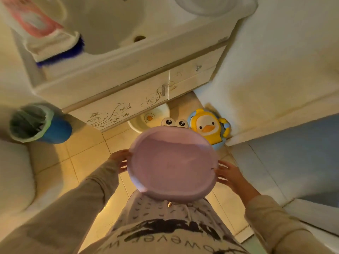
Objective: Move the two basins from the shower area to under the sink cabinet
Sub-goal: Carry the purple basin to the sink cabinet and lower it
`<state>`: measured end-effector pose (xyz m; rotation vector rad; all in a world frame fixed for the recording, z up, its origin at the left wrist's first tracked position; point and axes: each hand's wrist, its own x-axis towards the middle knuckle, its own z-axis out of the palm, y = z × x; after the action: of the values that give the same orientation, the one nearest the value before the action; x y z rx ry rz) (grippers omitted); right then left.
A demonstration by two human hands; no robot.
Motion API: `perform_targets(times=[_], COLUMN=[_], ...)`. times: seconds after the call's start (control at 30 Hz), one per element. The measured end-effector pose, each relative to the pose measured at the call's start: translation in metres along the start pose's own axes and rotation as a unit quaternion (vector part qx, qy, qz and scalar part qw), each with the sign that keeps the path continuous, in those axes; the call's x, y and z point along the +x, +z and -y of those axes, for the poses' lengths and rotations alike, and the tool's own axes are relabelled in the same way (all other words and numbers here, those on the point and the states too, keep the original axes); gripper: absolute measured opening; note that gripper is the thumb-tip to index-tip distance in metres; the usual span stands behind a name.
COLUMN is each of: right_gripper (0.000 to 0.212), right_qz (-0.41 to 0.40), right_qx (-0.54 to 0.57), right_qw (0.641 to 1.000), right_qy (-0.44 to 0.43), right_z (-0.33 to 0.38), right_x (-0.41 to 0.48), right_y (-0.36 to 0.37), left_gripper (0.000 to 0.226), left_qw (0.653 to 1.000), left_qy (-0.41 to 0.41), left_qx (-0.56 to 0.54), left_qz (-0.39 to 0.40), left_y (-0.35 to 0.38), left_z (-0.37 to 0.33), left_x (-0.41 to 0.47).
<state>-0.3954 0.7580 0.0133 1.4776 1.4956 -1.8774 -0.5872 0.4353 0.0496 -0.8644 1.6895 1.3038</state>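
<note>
I hold a pink basin (172,162) with two cartoon eyes on its far rim, level in front of me above the tiled floor. My left hand (120,160) grips its left rim and my right hand (228,174) grips its right rim. A white basin (156,116) with a small duck picture lies on the floor, partly tucked under the sink cabinet (128,92). The pink basin hides the white basin's near edge.
A yellow duck potty (209,125) stands on the floor against the wall, right of the white basin. A blue bin (40,123) with a green liner stands left of the cabinet. Above the cabinet is the sink (110,21), with towels (45,33) at its left.
</note>
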Motion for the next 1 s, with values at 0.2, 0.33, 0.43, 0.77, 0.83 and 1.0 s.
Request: perform_targets(times=[0.2,0.33,0.43,0.77,0.83,1.0], right_gripper=[0.044,0.046,0.048,0.050,0.049,0.030], right_qz=[0.098,0.124,0.129,0.098,0.082,0.068], right_qx=[-0.133,-0.179,-0.217,-0.300,-0.314,-0.353], right_qw=[0.986,0.976,0.967,0.946,0.942,0.931], right_qy=[0.005,0.018,0.030,0.073,0.080,0.062], right_z=[0.075,0.110,0.127,0.116,0.099,0.065], right_x=[0.063,0.098,0.119,0.188,0.216,0.303], right_y=[0.005,0.006,0.006,0.011,0.013,0.039], left_gripper=[0.007,0.022,0.031,0.045,0.046,0.053], left_qw=[0.987,0.979,0.978,0.963,0.962,0.963], left_qy=[-0.060,-0.069,-0.079,-0.154,-0.164,-0.166], left_qx=[-0.131,-0.163,-0.163,-0.186,-0.190,-0.197], left_qz=[-0.073,-0.099,-0.102,-0.117,-0.105,-0.079], left_y=[0.007,0.028,0.044,0.083,0.087,0.096], left_z=[0.023,0.042,0.052,0.092,0.098,0.111], left_x=[-0.007,-0.008,-0.005,0.072,0.107,0.207])
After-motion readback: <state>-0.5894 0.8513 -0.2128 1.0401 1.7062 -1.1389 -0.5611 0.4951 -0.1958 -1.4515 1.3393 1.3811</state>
